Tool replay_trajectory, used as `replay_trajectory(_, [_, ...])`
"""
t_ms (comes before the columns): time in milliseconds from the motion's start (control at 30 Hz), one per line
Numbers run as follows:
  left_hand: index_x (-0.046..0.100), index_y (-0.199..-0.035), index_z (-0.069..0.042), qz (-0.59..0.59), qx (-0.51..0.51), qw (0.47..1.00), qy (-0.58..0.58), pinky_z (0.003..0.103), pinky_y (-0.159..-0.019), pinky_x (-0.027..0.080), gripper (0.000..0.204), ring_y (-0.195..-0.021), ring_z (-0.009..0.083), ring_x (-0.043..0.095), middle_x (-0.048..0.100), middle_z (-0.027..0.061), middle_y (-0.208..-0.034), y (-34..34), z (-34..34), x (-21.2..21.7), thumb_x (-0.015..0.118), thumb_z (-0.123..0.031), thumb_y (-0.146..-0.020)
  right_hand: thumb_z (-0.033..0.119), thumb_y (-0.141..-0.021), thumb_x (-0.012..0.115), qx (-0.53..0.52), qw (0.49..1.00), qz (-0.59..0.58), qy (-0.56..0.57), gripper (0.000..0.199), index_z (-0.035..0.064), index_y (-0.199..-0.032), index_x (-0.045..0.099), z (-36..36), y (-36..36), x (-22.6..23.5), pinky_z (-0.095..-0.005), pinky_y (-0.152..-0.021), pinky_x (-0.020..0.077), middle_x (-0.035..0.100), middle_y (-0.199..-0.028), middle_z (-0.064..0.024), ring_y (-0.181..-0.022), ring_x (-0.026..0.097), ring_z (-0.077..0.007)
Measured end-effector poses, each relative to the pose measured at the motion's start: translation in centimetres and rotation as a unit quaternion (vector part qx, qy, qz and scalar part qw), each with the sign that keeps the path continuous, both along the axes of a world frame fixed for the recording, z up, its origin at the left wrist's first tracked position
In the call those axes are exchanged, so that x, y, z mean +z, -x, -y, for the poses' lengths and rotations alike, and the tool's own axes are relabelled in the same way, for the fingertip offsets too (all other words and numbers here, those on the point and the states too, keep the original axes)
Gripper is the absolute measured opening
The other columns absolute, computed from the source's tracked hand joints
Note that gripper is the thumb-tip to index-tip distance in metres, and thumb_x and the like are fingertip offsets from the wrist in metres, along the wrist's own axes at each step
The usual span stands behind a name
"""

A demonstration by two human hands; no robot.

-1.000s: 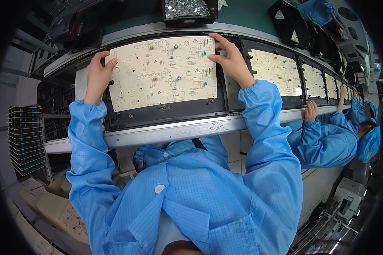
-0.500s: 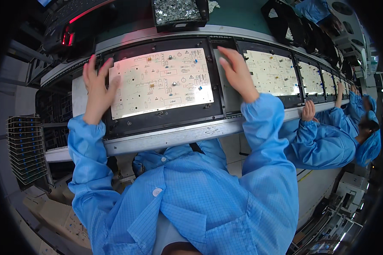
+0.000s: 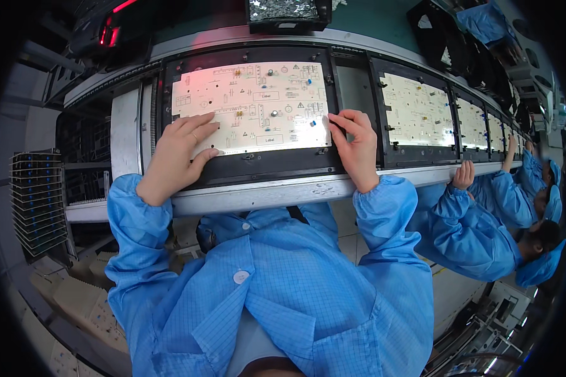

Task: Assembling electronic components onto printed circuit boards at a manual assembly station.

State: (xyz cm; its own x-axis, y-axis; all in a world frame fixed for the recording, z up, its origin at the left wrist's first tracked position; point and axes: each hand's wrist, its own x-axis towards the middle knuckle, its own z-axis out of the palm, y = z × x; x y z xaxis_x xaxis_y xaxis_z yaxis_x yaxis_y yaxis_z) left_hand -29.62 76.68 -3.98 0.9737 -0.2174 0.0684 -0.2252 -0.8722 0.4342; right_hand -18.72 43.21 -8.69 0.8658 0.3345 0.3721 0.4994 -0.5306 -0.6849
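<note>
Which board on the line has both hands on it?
The leftmost, largest-looking circuit board: left hand lies flat on its lower left, right hand at its right edge. The next board is untouched.

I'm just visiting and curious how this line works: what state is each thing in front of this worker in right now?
Pale rectangular circuit board: lying flat in its carrier, a few small parts on it.
Black carrier frame: sitting on the conveyor, holding the board.
Left hand: open, fingers spread flat on the board's lower left.
Right hand: fingers curled, touching the board's right edge.
Next pale board: in its own carrier, untouched.
Grey metal conveyor rail: under both wrists.
</note>
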Motion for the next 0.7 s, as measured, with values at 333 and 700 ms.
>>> replay_trajectory(333, [0.062, -0.106, -0.006, -0.055, 0.016, 0.994, 0.091, 0.050, -0.116, 0.024, 0.034, -0.135, 0.0313, 0.044, 0.060, 0.0104, -0.128, 4.5, -5.1, 0.8, 0.075, -0.005, -0.074, 0.001, -0.082, 0.070, 0.064, 0.993, 0.003, 0.102, 0.039, 0.0060, -0.120, 0.066, 1.5, 1.6, 3.5, -0.0335, -0.085, 0.0468, 0.060, -0.107, -0.0126, -0.100, 0.057, -0.0289])
replay_trajectory(700, [0.065, -0.091, -0.006, -0.001, -0.003, 0.999, 0.043, 0.054, -0.119, 0.022, 0.022, -0.136, 0.0306, 0.043, 0.064, 0.0080, -0.121, 5.0, -5.1, -1.3, 0.074, 0.000, -0.072, 0.003, -0.087, 0.067, -0.011, 0.989, 0.044, 0.140, 0.009, 0.0022, -0.087, 0.058, -1.4, 4.0, 0.2, -0.0378, -0.060, 0.0453, 0.057, -0.075, -0.0113, -0.067, 0.055, -0.0277])
